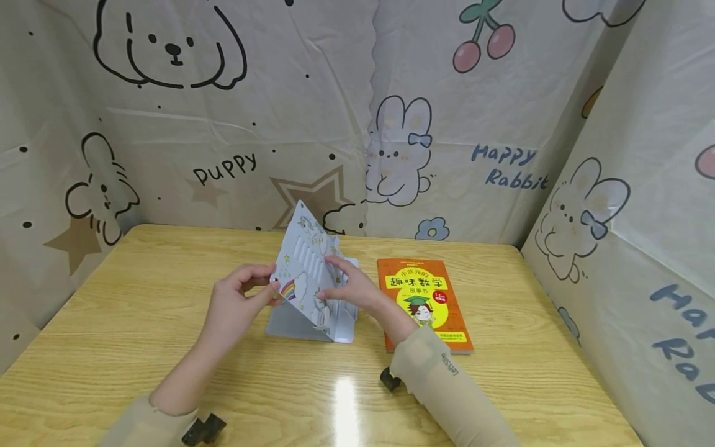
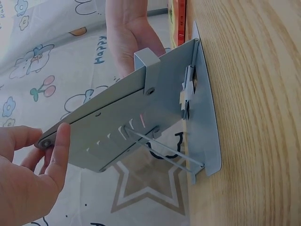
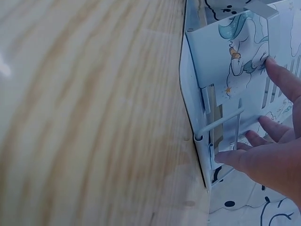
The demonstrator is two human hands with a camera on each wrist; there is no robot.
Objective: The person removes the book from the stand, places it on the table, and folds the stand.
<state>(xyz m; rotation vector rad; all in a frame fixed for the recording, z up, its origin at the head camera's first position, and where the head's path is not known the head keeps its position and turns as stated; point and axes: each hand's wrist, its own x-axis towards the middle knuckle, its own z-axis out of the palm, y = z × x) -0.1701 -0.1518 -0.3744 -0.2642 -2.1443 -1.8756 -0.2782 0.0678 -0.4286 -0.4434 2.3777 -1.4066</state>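
A pale metal book stand (image 1: pixel 301 273) printed with a rainbow and unicorns stands on the table, its slotted panel tilted up from a flat base. My left hand (image 1: pixel 237 301) pinches the panel's left edge at a corner between thumb and fingers. In the left wrist view the back of the book stand (image 2: pixel 113 117) shows bare grey metal, with a wire support running from the panel to the base. My right hand (image 1: pixel 357 288) has its fingers spread and touches the printed front. The right wrist view shows that hand's fingers (image 3: pixel 282 77) beside the panel's clip and a wire page holder.
An orange book (image 1: pixel 421 301) with a cartoon cover lies flat to the right of the stand, partly under my right forearm. The wooden table (image 1: pixel 167 267) ends at hanging cloth (image 1: pixel 313 93) printed with cartoon animals, at the back and on both sides.
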